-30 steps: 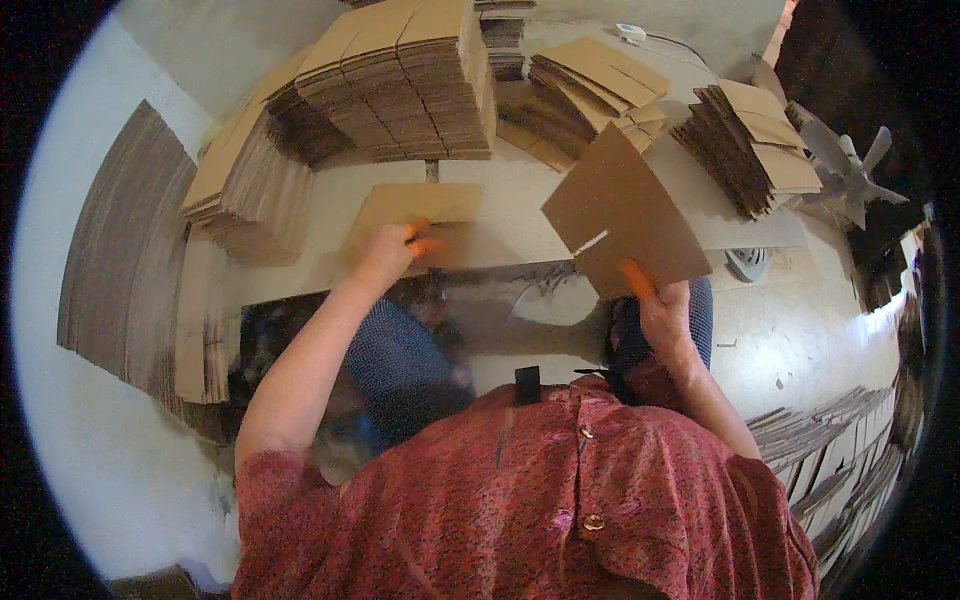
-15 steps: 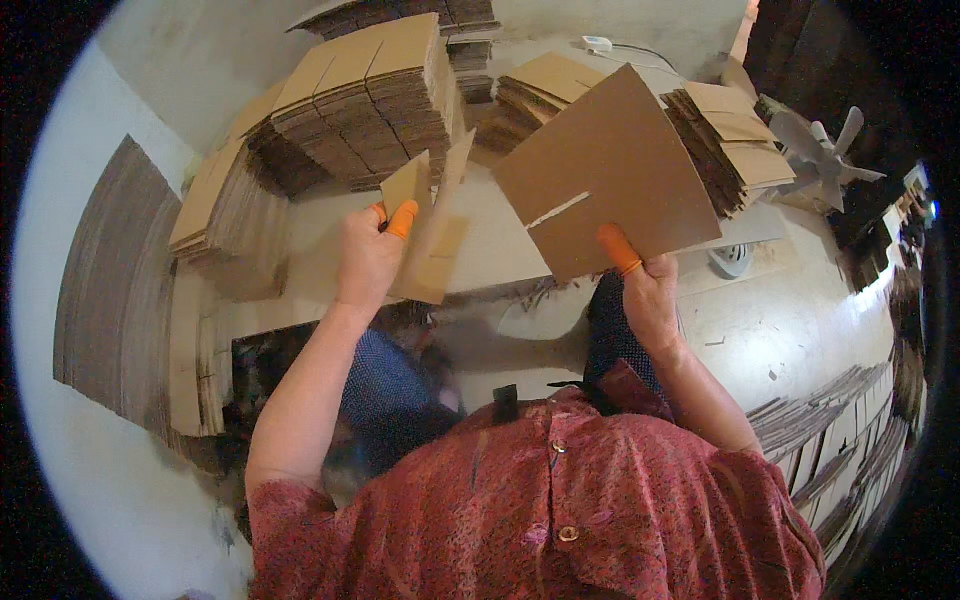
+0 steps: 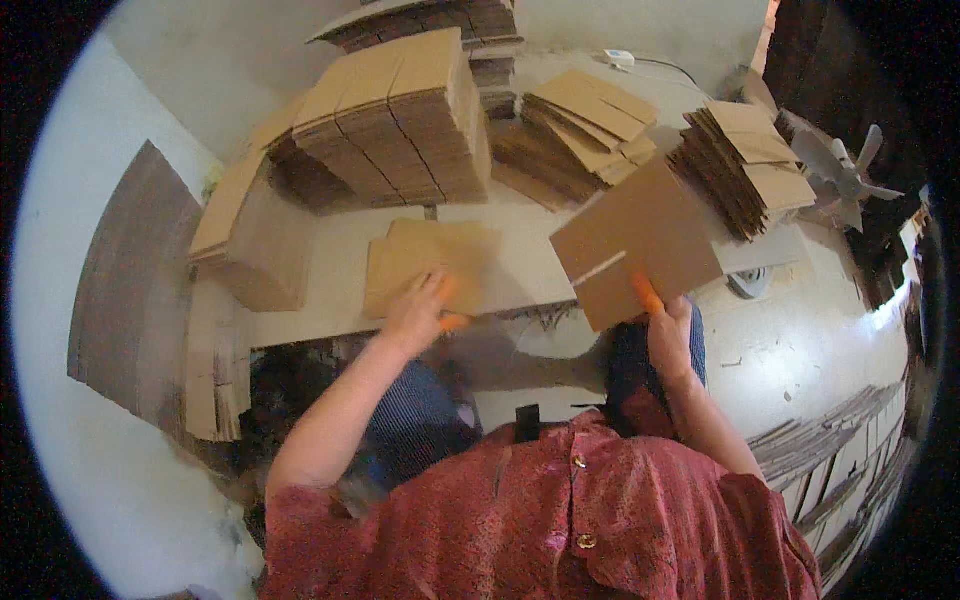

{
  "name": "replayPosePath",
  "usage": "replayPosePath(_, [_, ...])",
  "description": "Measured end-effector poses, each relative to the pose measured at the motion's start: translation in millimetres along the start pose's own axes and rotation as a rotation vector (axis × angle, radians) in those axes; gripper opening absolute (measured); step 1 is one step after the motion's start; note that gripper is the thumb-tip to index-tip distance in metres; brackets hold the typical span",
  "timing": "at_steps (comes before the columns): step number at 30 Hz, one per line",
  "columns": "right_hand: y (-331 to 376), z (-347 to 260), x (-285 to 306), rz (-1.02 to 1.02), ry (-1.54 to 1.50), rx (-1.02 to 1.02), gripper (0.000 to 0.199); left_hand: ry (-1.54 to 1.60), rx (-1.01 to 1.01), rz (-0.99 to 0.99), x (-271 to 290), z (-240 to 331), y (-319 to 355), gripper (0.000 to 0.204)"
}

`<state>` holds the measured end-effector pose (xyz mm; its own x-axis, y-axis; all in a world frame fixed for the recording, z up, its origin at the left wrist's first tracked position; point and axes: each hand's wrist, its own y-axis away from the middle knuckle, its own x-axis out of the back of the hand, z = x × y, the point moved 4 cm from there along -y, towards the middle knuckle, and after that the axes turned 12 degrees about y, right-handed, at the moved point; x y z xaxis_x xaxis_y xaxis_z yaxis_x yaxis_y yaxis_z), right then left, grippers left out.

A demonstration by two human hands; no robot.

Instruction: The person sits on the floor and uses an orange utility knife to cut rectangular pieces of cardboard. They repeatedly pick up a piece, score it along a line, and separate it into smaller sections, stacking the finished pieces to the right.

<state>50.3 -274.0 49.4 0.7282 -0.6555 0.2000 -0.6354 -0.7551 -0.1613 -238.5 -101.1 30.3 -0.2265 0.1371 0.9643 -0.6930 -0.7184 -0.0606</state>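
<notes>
My right hand [image 3: 672, 335] grips a square brown cardboard sheet [image 3: 640, 235] by its near corner, the thumb in an orange finger cover on top. A pale slit runs in from the sheet's left edge. The sheet is raised and tilted over the right part of the white table. My left hand [image 3: 425, 312], blurred, is over a smaller cardboard piece [image 3: 400, 250] on the table near its front edge. Its orange-covered thumb and finger look spread apart. A blurred cardboard edge lies beside that hand, and I cannot tell whether it is a separate piece.
Tall cardboard stacks [image 3: 385, 120] stand at the back left of the white table [image 3: 335, 270]. A looser pile [image 3: 590, 115] and a leaning stack [image 3: 740, 160] lie back right. A fan [image 3: 850, 175] is beyond. More cardboard [image 3: 830, 450] rests on the floor at right.
My left hand has come down and toward the right from holding a folded cardboard piece upright; cardboard now lies flat under it. My right hand has lowered its sheet and shifted slightly right.
</notes>
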Motion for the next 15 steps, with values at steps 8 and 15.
replayPosePath(8, [-7.4, 20.4, -3.2, -0.064, -0.02, -0.015, 0.014, 0.103, -0.258, 0.572, 114.6, 0.5, -73.2, 0.062])
replayPosePath(15, [-6.7, 26.7, -8.7, -0.093, -0.121, 0.005, 0.015, -0.367, -0.053, 0.563, 197.6, -57.7, -141.7, 0.052])
